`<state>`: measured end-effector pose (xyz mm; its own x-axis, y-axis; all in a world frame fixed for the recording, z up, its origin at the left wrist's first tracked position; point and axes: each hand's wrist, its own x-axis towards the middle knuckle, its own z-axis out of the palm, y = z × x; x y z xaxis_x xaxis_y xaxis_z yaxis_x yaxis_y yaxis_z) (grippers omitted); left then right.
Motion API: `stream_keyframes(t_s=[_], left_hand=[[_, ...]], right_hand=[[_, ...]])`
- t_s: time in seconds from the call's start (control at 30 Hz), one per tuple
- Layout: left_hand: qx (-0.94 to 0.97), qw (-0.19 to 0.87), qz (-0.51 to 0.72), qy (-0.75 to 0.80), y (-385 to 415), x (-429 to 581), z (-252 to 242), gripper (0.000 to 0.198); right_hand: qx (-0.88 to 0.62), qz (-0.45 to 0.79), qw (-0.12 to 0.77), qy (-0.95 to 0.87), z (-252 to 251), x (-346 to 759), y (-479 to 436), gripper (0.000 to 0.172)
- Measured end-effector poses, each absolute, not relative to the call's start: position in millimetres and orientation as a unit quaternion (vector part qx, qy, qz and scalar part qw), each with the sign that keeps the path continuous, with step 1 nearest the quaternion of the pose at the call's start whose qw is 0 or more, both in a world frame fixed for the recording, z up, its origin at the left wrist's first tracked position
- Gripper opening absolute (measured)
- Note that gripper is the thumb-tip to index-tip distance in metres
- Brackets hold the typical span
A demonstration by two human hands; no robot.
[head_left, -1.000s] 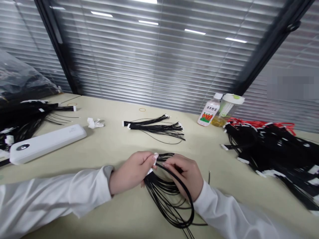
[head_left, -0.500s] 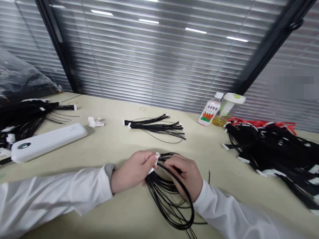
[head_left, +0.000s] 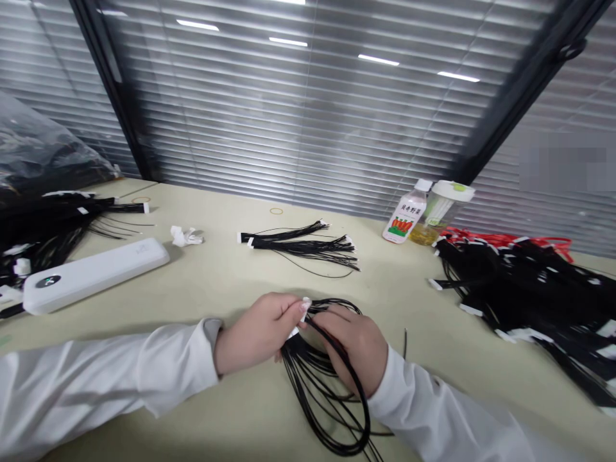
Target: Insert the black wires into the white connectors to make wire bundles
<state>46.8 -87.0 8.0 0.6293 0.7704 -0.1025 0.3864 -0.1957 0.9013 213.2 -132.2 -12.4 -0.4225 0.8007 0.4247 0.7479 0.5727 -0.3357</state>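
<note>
My left hand (head_left: 257, 333) pinches the white connector end of a bundle of thin black wires (head_left: 332, 391) on the beige table (head_left: 226, 282). My right hand (head_left: 353, 343) is closed on the same wires, just right of the left hand, with one loop passing over its fingers. The wires curve in a long loop toward me, below both hands. Both sleeves are white.
Two short black wire bundles (head_left: 301, 244) lie beyond my hands. A big heap of black and red wires (head_left: 524, 289) fills the right side. On the left are a white flat device (head_left: 91, 273), more black wires (head_left: 43, 224) and crumpled paper (head_left: 185, 237). A drink bottle (head_left: 404, 219) and lidded cup (head_left: 440, 215) stand by the blinds.
My right hand has shifted slightly left and down along the wires, and the loop has swung a little to the left. My left hand has kept its pinch in place.
</note>
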Motion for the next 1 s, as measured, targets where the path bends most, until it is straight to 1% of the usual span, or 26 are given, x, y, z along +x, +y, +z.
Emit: stream_keyframes(t_s=[0.17,0.37,0.47,0.53,0.67,0.7,0.77,0.83,1.0], left_hand=[[0.736,0.509,0.203,0.398,-87,47,8,0.037],[0.718,0.532,0.225,0.388,-87,47,6,0.038],[0.697,0.547,0.252,0.389,-87,48,5,0.037],[0.678,0.555,0.267,0.401,-86,48,5,0.037],[0.655,0.551,0.294,0.427,-82,48,5,0.038],[0.649,0.547,0.301,0.433,-80,47,5,0.038],[0.638,0.542,0.313,0.449,-78,47,5,0.039],[0.631,0.535,0.323,0.46,-76,47,5,0.039],[0.632,0.526,0.332,0.461,-76,47,6,0.039]], right_hand=[[-0.477,0.021,0.293,-0.828,-12,210,-135,0.018],[-0.512,0.053,0.334,-0.79,-12,210,-135,0.013],[-0.515,0.062,0.362,-0.774,-9,212,-135,0.017],[-0.502,0.043,0.383,-0.774,-6,214,-134,0.019],[-0.477,-0.028,0.411,-0.777,3,219,-136,0.006],[-0.475,-0.033,0.41,-0.778,5,220,-137,0.008],[-0.477,-0.012,0.398,-0.783,8,221,-140,0.02],[-0.484,0.037,0.382,-0.786,7,220,-143,0.028],[-0.485,0.152,0.332,-0.795,-1,212,-145,0.029]])
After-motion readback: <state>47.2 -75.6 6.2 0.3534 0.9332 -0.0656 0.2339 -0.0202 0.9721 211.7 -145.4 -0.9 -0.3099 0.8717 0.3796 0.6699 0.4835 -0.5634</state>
